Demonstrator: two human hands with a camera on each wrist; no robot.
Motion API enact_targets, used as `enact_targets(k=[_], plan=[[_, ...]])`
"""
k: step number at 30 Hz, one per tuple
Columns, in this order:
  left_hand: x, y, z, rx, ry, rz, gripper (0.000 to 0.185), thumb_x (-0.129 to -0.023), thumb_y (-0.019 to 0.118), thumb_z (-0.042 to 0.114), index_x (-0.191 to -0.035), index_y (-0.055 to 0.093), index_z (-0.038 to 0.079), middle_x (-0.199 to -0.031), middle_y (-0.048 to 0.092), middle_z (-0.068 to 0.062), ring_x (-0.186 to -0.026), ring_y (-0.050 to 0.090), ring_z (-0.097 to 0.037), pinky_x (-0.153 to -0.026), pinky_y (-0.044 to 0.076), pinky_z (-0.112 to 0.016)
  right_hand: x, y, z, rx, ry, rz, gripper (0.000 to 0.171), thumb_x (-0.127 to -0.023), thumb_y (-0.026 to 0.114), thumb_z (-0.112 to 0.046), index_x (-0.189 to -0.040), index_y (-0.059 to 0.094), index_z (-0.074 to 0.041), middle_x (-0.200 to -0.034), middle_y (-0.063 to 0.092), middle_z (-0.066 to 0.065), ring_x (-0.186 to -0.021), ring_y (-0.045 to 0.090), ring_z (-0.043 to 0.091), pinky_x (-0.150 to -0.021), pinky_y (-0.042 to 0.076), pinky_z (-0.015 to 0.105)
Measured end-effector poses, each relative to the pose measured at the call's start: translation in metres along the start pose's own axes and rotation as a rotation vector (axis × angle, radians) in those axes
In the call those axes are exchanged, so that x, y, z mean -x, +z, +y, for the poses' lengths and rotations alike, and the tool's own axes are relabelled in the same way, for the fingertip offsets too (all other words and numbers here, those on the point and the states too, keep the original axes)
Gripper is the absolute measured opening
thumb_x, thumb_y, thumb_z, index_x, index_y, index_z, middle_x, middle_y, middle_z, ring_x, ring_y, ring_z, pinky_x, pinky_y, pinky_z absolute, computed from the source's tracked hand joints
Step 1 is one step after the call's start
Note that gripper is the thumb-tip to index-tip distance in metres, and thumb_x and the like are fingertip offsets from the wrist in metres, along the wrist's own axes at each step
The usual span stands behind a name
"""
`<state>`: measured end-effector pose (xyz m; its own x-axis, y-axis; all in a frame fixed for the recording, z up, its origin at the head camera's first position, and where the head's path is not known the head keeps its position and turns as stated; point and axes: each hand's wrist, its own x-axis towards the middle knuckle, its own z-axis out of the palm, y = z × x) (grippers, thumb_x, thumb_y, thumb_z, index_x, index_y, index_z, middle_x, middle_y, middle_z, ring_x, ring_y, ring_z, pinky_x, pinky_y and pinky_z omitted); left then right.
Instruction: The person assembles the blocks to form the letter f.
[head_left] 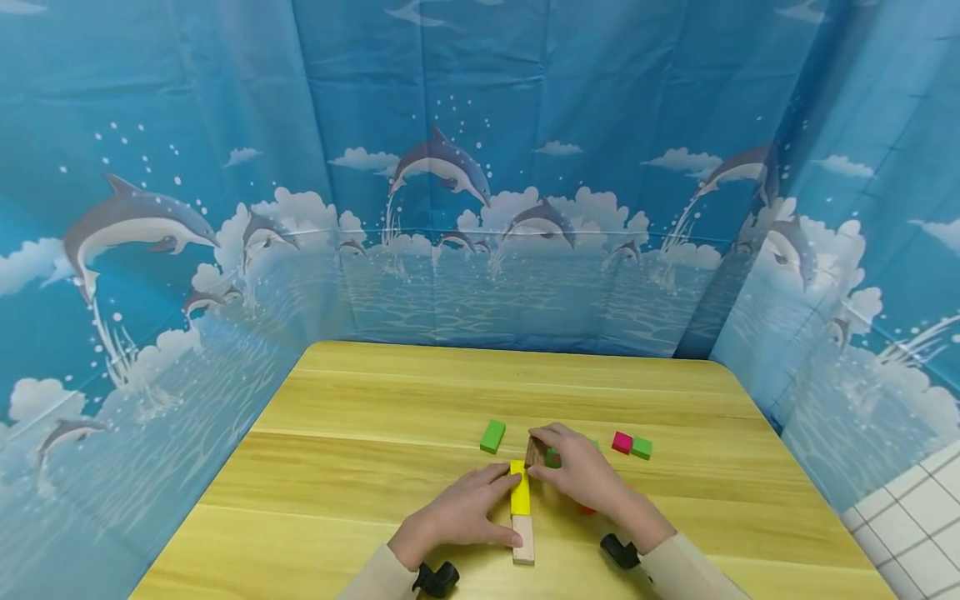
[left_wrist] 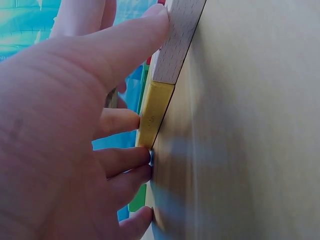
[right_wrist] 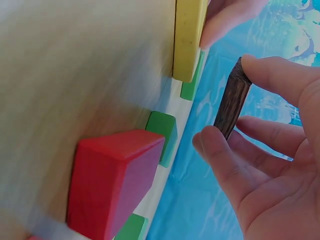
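In the head view a yellow block (head_left: pixel 521 502) and a plain wooden block (head_left: pixel 527 552) lie end to end on the table. My left hand (head_left: pixel 467 508) is at their left side, its thumb on the plain block and its index finger touching the yellow one. The left wrist view shows those fingers mostly straight. Between thumb and fingertips my right hand (head_left: pixel 583 468) pinches a dark brown wooden block (right_wrist: pixel 232 100), held off the table beyond the far end of the yellow block.
A green block (head_left: pixel 492 437) lies behind the yellow one. To the right, a pink-red block (head_left: pixel 622 442) sits beside a small green block (head_left: pixel 641 447). A red block (right_wrist: pixel 107 170), mostly hidden in the head view, lies near my right wrist. A dolphin-print curtain (head_left: pixel 480 292) surrounds the table (head_left: pixel 360 467).
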<state>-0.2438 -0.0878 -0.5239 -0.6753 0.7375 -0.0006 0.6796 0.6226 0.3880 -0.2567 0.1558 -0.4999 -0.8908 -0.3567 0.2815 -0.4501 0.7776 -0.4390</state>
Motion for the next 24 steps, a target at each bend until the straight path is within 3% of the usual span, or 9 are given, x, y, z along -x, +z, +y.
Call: enact_targets(k=[15, 24], plan=[[0.001, 0.002, -0.002, -0.01, 0.001, 0.016, 0.092, -0.086, 0.06, 0.073, -0.156, 0.041, 0.017, -0.162, 0.031, -0.01, -0.147, 0.032, -0.026, -0.114, 0.033, -0.049, -0.027, 0.012, 0.013, -0.015, -0.035, -0.029, 0.058, -0.087, 0.082, -0.029, -0.137, 0.063, -0.006, -0.12, 0.064, 0.0, -0.101, 0.064, 0.019, -0.085, 0.055, 0.038], [0.0, 0.002, -0.002, 0.007, 0.01, 0.014, 0.092, -0.087, 0.06, 0.072, -0.157, 0.039, 0.016, -0.162, 0.03, -0.01, -0.147, 0.031, -0.025, -0.115, 0.031, -0.05, -0.04, 0.015, 0.017, 0.025, -0.046, -0.102, 0.058, -0.088, 0.081, -0.029, -0.138, 0.062, -0.005, -0.122, 0.064, 0.003, -0.1, 0.062, 0.019, -0.087, 0.054, 0.04]])
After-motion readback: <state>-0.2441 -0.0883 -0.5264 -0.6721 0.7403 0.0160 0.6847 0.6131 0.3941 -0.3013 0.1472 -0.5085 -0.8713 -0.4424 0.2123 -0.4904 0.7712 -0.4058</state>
